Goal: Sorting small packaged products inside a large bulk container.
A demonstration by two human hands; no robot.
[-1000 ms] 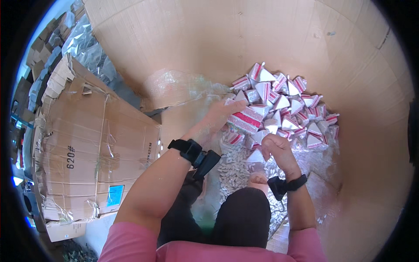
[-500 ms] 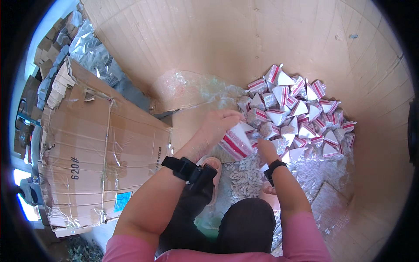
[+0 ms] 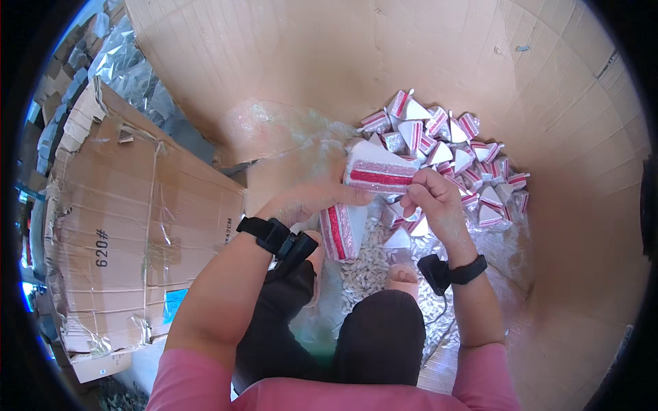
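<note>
My left hand (image 3: 322, 196) grips a white wedge-shaped cake-slice ornament (image 3: 380, 168) with a red and silvery striped side, its fingers partly hidden behind it. A second cake-slice ornament (image 3: 340, 229) shows just below that hand; whether the hand holds it too I cannot tell. At the right end of the upper ornament, my right hand (image 3: 439, 201) pinches its edge between thumb and fingers. Beyond the hands lies a heap of similar ornaments (image 3: 462, 159) with white, pink and red faces. Several have small loops at their tips.
Tall cardboard walls (image 3: 329, 55) curve around the far and right sides. An upright cardboard box (image 3: 130, 240) stands at the left, with clear plastic wrap (image 3: 133, 75) behind it. Small pale pieces (image 3: 367, 277) cover the floor around my feet.
My right hand has come up from the heap to pinch the striped ornament. The left hand has shifted left and turned the ornament, and a second ornament now shows below it.
</note>
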